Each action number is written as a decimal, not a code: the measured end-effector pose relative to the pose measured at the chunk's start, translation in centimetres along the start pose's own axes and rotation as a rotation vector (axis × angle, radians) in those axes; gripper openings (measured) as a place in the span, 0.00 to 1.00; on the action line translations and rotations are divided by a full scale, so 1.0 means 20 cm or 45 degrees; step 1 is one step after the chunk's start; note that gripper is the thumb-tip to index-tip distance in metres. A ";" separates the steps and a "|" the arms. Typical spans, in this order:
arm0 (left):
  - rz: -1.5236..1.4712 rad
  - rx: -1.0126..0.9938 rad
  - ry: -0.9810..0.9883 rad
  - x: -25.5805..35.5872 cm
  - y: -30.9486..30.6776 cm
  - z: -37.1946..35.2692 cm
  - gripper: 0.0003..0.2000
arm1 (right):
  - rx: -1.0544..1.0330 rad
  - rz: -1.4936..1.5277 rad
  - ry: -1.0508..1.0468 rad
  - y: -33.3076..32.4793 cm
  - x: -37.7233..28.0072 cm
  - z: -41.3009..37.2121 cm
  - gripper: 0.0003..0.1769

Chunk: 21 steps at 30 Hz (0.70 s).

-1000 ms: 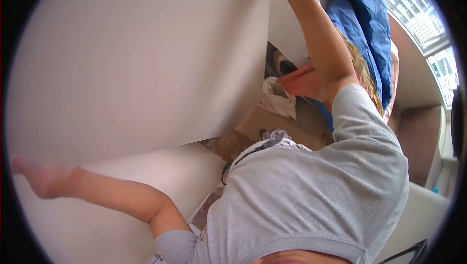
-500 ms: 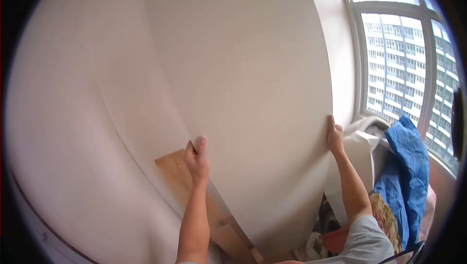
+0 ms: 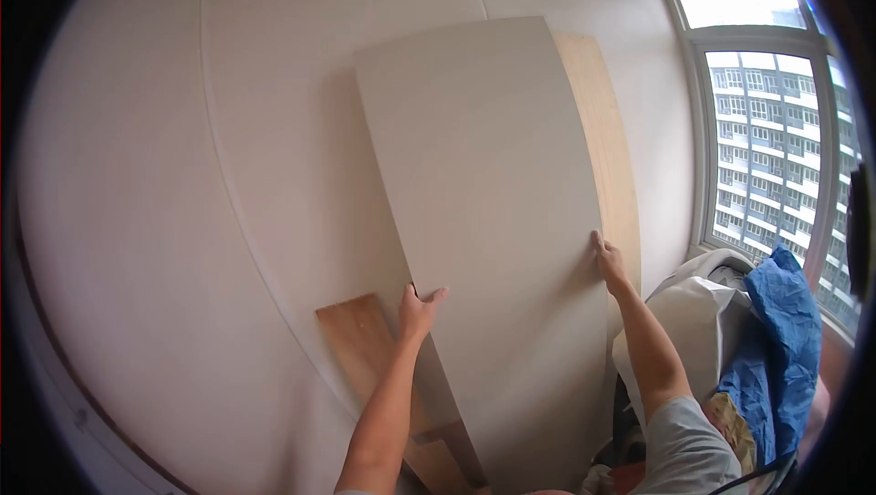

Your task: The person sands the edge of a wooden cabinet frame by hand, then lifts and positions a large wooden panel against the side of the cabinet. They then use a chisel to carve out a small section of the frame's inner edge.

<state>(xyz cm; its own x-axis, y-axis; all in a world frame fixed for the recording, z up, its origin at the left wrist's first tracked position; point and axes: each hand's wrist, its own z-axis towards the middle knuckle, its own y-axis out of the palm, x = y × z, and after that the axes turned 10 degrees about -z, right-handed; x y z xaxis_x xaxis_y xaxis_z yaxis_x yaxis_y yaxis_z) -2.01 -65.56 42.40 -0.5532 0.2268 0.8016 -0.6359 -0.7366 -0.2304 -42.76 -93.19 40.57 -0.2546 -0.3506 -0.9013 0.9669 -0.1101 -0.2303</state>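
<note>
A tall white panel [image 3: 493, 221] stands upright and leans toward the white wall [image 3: 274, 130]. My left hand [image 3: 417, 308] grips the panel's left edge low down, thumb in front. My right hand [image 3: 607, 260] presses flat on the panel's right edge with the fingers together. Behind the panel, a light wooden board [image 3: 607, 157] shows along its right side. A shorter wooden board [image 3: 365, 349] leans on the wall just left of my left forearm.
A window [image 3: 776, 130] with a view of high-rise buildings fills the right side. Below it lie a blue tarp [image 3: 789, 331], a white sheet-covered bundle [image 3: 693, 322] and some patterned cloth [image 3: 735, 427].
The view swung from looking down at my body to facing the wall. The panel now stands further from me, its whole outline visible, and both hands sit on its edges.
</note>
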 end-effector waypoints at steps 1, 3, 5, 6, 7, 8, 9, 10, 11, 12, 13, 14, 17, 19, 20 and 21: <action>0.024 -0.008 -0.024 0.00 0.00 0.00 0.34 | 0.017 -0.025 -0.006 0.02 0.00 0.02 0.45; 0.049 -0.031 -0.055 -0.03 0.02 -0.01 0.34 | 0.039 -0.056 0.003 0.03 0.01 0.00 0.46; -0.067 -0.016 -0.058 -0.04 0.04 -0.02 0.33 | 0.093 -0.152 0.081 -0.01 0.00 -0.03 0.43; -0.065 -0.032 -0.062 -0.06 0.05 -0.04 0.33 | 0.100 -0.154 0.095 0.00 0.03 -0.04 0.43; -0.057 -0.044 -0.067 -0.07 0.05 -0.06 0.35 | 0.268 -0.109 -0.040 0.02 0.06 -0.06 0.41; -0.051 -0.046 -0.075 -0.09 0.04 -0.10 0.36 | 0.426 -0.067 -0.183 0.05 0.09 -0.08 0.39; -0.050 -0.032 -0.093 -0.16 0.05 -0.14 0.36 | 0.493 -0.113 -0.218 0.03 0.11 -0.11 0.36; -0.087 0.019 -0.063 -0.27 0.08 -0.19 0.38 | 0.535 -0.156 -0.262 0.01 0.13 -0.17 0.33; -0.117 0.092 -0.039 -0.41 0.09 -0.25 0.40 | 0.335 -0.185 -0.139 -0.08 0.05 -0.29 0.29; -0.197 0.060 -0.071 -0.60 0.09 -0.32 0.42 | 0.526 -0.054 -0.253 -0.03 0.14 -0.35 0.26; -0.344 0.099 -0.194 -0.66 0.07 -0.46 0.41 | 0.586 -0.180 -0.276 -0.05 0.10 -0.52 0.25; -0.497 0.157 -0.313 -0.71 0.04 -0.62 0.39 | 0.518 -0.028 -0.236 -0.04 0.05 -0.71 0.24; -0.214 0.236 -0.487 -1.11 -0.06 -1.33 0.30 | 0.332 0.019 -0.096 0.11 0.37 -1.19 0.23; 0.108 0.035 -0.730 -1.14 -0.21 -1.90 0.27 | -0.042 -0.024 0.128 0.28 0.63 -1.59 0.22; 0.232 -0.013 -0.830 -1.14 -0.30 -2.19 0.22 | -0.101 -0.069 0.050 0.43 0.93 -1.82 0.21; 0.385 -0.039 -0.890 -1.19 -0.39 -2.50 0.19 | -0.337 -0.122 0.107 0.53 1.14 -2.07 0.20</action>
<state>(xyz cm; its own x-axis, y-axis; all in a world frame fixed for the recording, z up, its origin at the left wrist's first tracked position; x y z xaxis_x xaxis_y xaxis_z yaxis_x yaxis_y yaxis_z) -10.80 -33.37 -2.41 -0.2427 -0.4457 0.8617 -0.5312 -0.6822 -0.5025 -37.55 -63.91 2.38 -0.3531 -0.2709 -0.8955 0.9126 0.1112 -0.3934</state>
